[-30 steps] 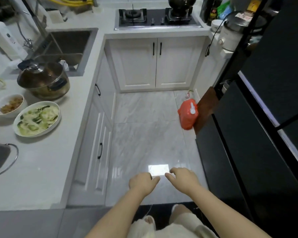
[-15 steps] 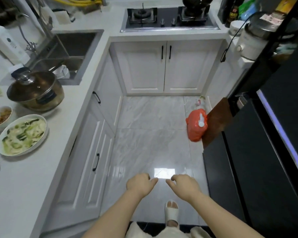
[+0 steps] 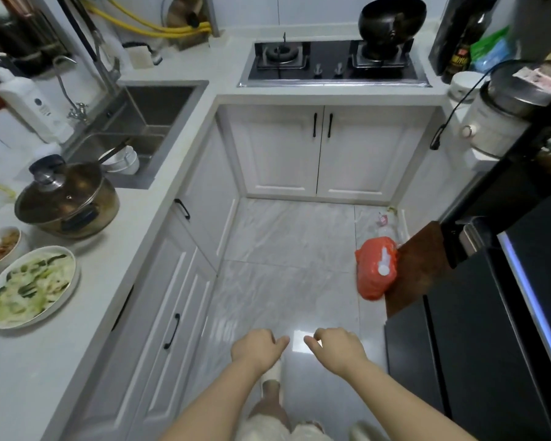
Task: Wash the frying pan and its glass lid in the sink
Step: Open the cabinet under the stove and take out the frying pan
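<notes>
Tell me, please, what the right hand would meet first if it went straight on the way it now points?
Probably nothing near: the right hand points forward over bare floor; the white cabinet doors under the stove come first, though depth is unclear.

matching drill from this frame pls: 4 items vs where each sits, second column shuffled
Items:
1. lidded pot
2. black wok
3. orange bag
4. white bowl

Places:
A. on the floor by the dark fridge
B. in the sink
C. on the counter, front of the sink
D. on the right burner of the stove

Pairs: 1-C, 2-D, 3-A, 4-B
</notes>
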Demonstrator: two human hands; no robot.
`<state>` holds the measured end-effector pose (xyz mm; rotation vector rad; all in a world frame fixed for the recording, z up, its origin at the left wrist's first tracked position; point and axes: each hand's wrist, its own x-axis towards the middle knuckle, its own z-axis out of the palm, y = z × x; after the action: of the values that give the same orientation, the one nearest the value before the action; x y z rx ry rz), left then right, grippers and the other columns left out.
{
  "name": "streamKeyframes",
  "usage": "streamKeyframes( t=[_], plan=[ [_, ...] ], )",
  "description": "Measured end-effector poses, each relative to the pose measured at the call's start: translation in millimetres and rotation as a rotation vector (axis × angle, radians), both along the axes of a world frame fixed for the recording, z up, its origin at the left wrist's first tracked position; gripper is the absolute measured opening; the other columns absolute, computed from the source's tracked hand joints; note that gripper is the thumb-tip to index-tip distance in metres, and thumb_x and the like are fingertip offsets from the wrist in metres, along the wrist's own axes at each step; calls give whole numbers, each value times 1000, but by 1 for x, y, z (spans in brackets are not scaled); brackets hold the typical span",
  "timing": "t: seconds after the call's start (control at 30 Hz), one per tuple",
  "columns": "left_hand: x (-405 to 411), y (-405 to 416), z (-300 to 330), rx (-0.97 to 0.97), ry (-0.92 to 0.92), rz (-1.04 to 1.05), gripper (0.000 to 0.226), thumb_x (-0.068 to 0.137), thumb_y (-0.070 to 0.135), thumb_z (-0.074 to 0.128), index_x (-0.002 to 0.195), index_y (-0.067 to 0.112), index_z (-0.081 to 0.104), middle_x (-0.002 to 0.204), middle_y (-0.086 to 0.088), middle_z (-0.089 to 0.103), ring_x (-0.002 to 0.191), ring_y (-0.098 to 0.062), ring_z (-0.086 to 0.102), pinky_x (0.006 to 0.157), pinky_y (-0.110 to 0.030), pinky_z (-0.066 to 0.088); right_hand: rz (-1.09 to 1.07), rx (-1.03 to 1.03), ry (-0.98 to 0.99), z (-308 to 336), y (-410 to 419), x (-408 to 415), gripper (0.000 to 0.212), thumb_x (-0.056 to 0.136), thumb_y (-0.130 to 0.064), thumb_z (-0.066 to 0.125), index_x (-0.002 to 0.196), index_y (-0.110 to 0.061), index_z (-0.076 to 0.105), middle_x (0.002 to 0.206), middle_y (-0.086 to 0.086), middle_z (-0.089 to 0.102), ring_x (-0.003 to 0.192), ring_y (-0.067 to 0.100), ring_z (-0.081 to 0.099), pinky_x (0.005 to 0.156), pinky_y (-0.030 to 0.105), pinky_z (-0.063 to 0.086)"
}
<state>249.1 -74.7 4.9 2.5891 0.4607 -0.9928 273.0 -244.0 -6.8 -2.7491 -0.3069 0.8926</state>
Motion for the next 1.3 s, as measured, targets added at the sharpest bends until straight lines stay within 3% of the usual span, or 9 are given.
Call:
streamKeyframes(
  t=[0.17, 0.37, 0.6, 0.8, 0.97, 1.17, 1.3],
  plan=[
    [54, 8, -5, 2, -1, -27, 52, 88, 60, 38, 106, 19, 65, 116, -4, 67, 111, -24, 61, 91, -31, 46, -51, 15, 44, 4, 6, 52, 48, 94, -47, 31, 108, -13, 62, 111, 7, 66, 105, 27, 59, 79, 32, 41],
    [141, 31, -6, -1, 6, -96, 58, 88, 63, 33, 112, 19, 62, 119, -3, 66, 110, -23, 60, 90, -32, 45, -130, -14, 85, 13, 16, 127, 36, 92, -46, 32, 81, -18, 52, 105, 10, 67, 98, 28, 61, 70, 32, 39],
    [235, 50, -5, -13, -5, -183, 57, 90, 61, 33, 114, 18, 61, 120, -3, 64, 111, -22, 59, 88, -31, 46, -217, -10, 57, 13, 38, 208, 37, 94, -44, 31, 79, -18, 52, 100, 8, 67, 93, 27, 62, 67, 30, 39],
    [290, 50, -1, -26, -22, -174, 57, 89, 62, 34, 108, 18, 64, 114, -1, 67, 107, -21, 61, 86, -29, 45, -256, 4, 35, 12, 43, 261, 42, 92, -46, 32, 83, -16, 60, 81, 0, 59, 83, 22, 62, 72, 32, 48],
    [341, 44, -5, -41, -14, -112, 54, 88, 61, 37, 107, 19, 64, 112, 0, 68, 104, -21, 62, 87, -31, 48, -202, 15, 63, 4, 34, 319, 37, 91, -45, 34, 81, -16, 56, 79, 0, 57, 75, 21, 54, 64, 30, 40],
    [412, 25, -2, -12, -4, -35, 52, 88, 59, 38, 109, 18, 63, 115, 0, 66, 107, -21, 61, 87, -30, 46, -138, 22, 76, 8, 11, 403, 39, 92, -43, 34, 59, -22, 37, 85, 5, 58, 81, 24, 54, 64, 30, 36],
    [461, 3, 2, -19, -18, 41, 49, 87, 56, 41, 110, 20, 63, 118, 0, 65, 111, -21, 60, 92, -29, 46, -140, 35, 94, 6, -9, 461, 34, 92, -44, 35, 75, -18, 48, 96, 8, 65, 96, 26, 61, 69, 28, 38]
  ],
)
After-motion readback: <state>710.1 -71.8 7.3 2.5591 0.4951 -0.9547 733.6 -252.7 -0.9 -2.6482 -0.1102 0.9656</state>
